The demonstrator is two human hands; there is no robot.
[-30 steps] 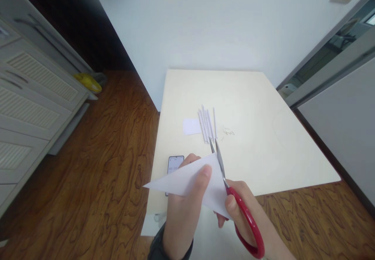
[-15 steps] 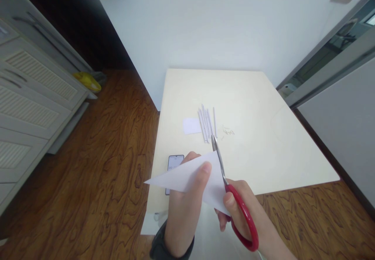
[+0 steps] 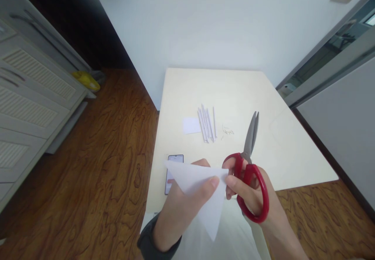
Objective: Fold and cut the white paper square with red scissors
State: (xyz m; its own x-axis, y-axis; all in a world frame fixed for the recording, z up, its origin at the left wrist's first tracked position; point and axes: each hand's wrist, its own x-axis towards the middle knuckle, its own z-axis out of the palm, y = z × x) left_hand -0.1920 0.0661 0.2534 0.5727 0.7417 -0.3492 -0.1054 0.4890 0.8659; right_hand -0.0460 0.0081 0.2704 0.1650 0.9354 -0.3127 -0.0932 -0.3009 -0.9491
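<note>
A white triangle of folded paper (image 3: 187,176) is pinched in my left hand (image 3: 191,203), thumb on top and the other fingers behind it. One corner of the paper points down toward my lap, another to the left. My right hand (image 3: 254,193) is closed around the red handles of a pair of scissors (image 3: 249,166), whose blades point away from me, nearly closed, to the right of the paper. The thumb and a finger of that hand are at the paper's right corner; whether they grip it I cannot tell.
On the white table (image 3: 281,135) lie several thin white paper rolls (image 3: 206,123), a white paper square (image 3: 191,125) and small scraps (image 3: 227,130). A phone (image 3: 175,157) rests near the left edge, partly behind the paper. A white wall (image 3: 211,25) rises behind the table.
The scissors have moved right, away from the paper's edge, and their blades have swung to point up and right. The paper has turned in my left hand, one corner now pointing down.
</note>
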